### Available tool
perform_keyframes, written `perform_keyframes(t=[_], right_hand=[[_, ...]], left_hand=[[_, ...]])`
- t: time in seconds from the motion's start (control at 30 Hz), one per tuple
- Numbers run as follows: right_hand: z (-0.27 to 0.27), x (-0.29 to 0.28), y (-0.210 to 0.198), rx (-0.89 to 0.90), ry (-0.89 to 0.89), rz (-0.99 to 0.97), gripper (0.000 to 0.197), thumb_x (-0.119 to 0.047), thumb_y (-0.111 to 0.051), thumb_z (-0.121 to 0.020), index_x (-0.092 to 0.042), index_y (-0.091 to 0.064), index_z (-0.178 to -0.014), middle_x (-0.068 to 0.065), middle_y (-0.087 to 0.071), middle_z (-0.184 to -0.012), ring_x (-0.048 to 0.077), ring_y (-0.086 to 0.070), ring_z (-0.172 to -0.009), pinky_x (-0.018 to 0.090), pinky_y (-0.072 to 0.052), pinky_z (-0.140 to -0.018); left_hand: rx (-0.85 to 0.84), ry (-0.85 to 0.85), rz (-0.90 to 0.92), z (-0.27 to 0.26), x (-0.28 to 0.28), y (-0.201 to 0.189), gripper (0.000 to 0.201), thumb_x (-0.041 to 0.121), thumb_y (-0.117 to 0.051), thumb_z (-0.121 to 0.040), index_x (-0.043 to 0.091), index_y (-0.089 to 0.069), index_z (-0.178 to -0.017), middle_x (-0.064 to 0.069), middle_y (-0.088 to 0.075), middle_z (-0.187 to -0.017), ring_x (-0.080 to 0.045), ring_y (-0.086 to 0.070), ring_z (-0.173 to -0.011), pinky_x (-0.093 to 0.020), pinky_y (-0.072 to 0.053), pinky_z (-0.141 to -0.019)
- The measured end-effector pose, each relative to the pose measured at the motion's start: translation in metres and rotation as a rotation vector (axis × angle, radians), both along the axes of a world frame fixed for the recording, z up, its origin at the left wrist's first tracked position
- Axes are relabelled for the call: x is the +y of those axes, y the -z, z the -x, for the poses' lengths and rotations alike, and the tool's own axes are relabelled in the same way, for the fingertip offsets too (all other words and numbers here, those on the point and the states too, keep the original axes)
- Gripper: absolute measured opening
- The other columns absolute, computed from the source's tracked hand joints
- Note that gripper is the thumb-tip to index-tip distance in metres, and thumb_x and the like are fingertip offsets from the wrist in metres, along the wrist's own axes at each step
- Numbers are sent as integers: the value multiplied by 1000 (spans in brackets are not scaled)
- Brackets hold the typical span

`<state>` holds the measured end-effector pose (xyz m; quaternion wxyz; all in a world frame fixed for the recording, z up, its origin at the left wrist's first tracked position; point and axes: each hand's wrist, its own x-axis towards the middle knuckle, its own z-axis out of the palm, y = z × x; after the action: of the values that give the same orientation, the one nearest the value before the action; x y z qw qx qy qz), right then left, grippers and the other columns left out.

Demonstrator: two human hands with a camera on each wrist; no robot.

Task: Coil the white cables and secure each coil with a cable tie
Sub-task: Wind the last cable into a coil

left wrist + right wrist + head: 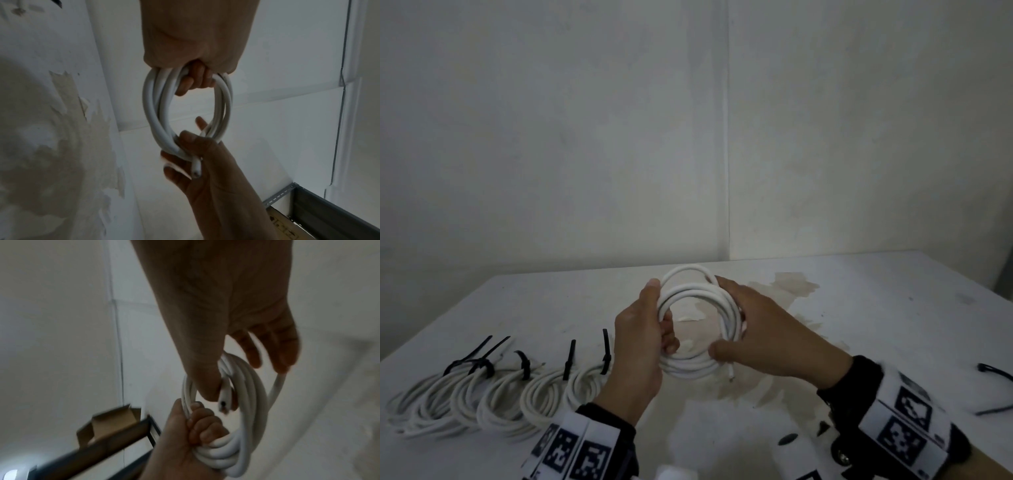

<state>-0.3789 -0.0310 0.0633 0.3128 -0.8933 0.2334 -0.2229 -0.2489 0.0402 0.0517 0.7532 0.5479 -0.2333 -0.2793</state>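
Both hands are up over the worn, stained white surface (859, 308) with a round coil of thick white cable (700, 301) held between them, clear of the top. The left hand (642, 346) has its fingers (205, 426) curled right through the ring, clamping the stacked turns on that side. The right hand (763, 329) cups the opposite side: thumb pressing the cut cable end (196, 170) against the bundle, the other fingers fairly straight along the outer loop.

This looks like the last of the winding, with tying to come. One outer turn bulges away at the far edge, so the job now is to nudge it in level with the rest while the left grip stays firm. Pin that loose tip flat along the bundle rather than letting it poke out, or the whole ring may spring open.

Five finished white coils with black ties (493, 390) lie in a row on the left. Loose black cable ties (993, 373) wait at the right edge, near the right hand, so that one should fetch one while the left holds everything.
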Motion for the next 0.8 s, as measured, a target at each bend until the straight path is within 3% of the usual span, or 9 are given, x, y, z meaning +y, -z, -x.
perform_keyframes(t=[0.07, 0.13, 0.33, 0.43, 0.5, 0.6, 0.67, 0.73, 0.8], right_hand=[[3, 3, -1, 94, 65, 16, 40, -36, -68, -79, -32, -49, -115, -8, -61, -87, 10, -58, -69, 17, -48, -60], [2, 5, 2, 89, 46, -146, 36, -31, -66, -83, -21, -50, -114, -2, -60, -70, 15, -57, -48, 20, -48, -46], [2, 8, 4, 67, -39, -288, 75, -15, -64, -86, -24, -19, -145, -1, -59, -65, 13, -58, -44, 27, -55, -51], [8, 12, 13, 188, -65, -340, 91, -16, -60, -87, -34, 7, -147, -1, -61, -62, 10, -58, -44, 22, -52, -51], [13, 13, 19, 251, -65, -382, 90, -16, -57, -89, -36, 10, -145, -1, -61, -64, 10, -58, -45, 23, -53, -53], [15, 13, 20, 320, -125, -290, 78, -19, -54, -91, -39, -2, -145, -2, -60, -66, 10, -57, -48, 22, -53, -56], [12, 11, 21, 297, -118, -162, 67, -29, -57, -90, -38, -16, -143, -1, -63, -81, 8, -59, -60, 18, -50, -62], [5, 8, 22, 194, -56, -23, 59, -41, -60, -86, -36, -28, -136, -6, -60, -105, 5, -57, -83, 18, -48, -77], [-5, 5, 23, -33, -13, -74, 49, -38, -59, -87, -34, -36, -130, -15, -57, -102, 0, -55, -89, 15, -46, -82]], left_hand=[[-21, -38, 9, -1, -1, 1, 45, 28, -45, -95, 10, -41, -55, 6, -32, -33, -8, -28, -30, -18, -27, -35], [-48, -69, 10, -1, -2, 2, 45, 28, -46, -95, 10, -41, -54, 5, -34, -32, -8, -29, -31, -19, -27, -35], [-64, -113, 4, -4, -2, 8, 46, 27, -49, -93, 11, -41, -50, 6, -36, -33, -9, -30, -31, -18, -28, -35], [53, -168, 50, -18, 1, 2, 48, 26, -51, -92, 16, -45, -45, 7, -35, -32, -8, -29, -28, -15, -26, -34], [143, -171, 88, -26, 4, -2, 42, 28, -51, -91, 14, -44, -52, 7, -33, -32, -6, -27, -28, -14, -25, -33], [87, -130, 59, -22, 6, -2, 42, 27, -48, -92, 11, -41, -54, 6, -30, -32, -7, -25, -28, -14, -25, -33], [39, -96, 33, -17, 5, 1, 43, 27, -47, -93, 10, -41, -54, 6, -29, -32, -8, -25, -28, -15, -26, -33], [23, -65, 22, -14, 6, -1, 43, 28, -46, -94, 10, -41, -55, 6, -28, -32, -7, -25, -29, -15, -26, -33], [16, -22, 27, -11, 6, -3, 43, 29, -45, -95, 10, -40, -56, 5, -29, -33, -7, -25, -30, -16, -26, -34]])
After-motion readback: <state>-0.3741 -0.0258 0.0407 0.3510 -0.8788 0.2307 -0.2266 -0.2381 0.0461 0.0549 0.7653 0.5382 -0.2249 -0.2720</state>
